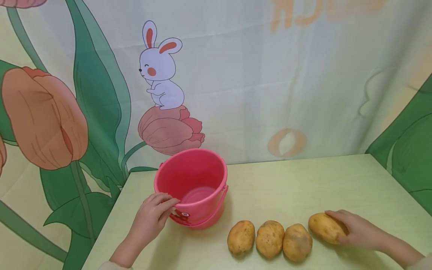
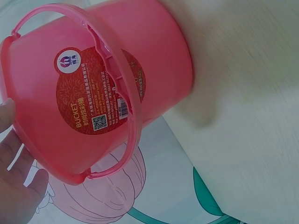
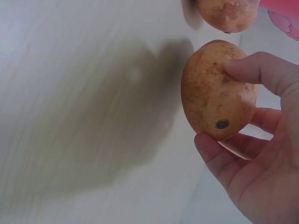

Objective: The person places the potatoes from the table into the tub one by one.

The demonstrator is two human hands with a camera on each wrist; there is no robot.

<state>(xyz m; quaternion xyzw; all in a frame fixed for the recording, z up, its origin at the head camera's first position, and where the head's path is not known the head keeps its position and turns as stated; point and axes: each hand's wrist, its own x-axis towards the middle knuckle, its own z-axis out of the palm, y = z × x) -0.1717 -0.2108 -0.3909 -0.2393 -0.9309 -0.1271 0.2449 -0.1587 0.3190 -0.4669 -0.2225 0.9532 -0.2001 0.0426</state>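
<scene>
Head view looks down across the table (image 1: 303, 180); both wrist views sit close, sharing its surface.

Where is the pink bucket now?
In the head view, the pink bucket stands on the table, left of the potatoes, with the left hand on its rim.

Pink bucket (image 2: 159, 56), red label (image 2: 100, 93), fingers (image 2: 18, 196) touching rim

Bucket (image 1: 199, 176): pink plastic, smooth, slightly glossy, thin enough to glow through; shiny red paper label (image 2: 96, 91) on its wall. Potatoes (image 1: 270, 238): matt, rough tan skin, dark specks. Counter (image 1: 303, 183): pale green, matt, faint wood-like grain. Backdrop (image 1: 270, 75): printed cloth, creased.
</scene>
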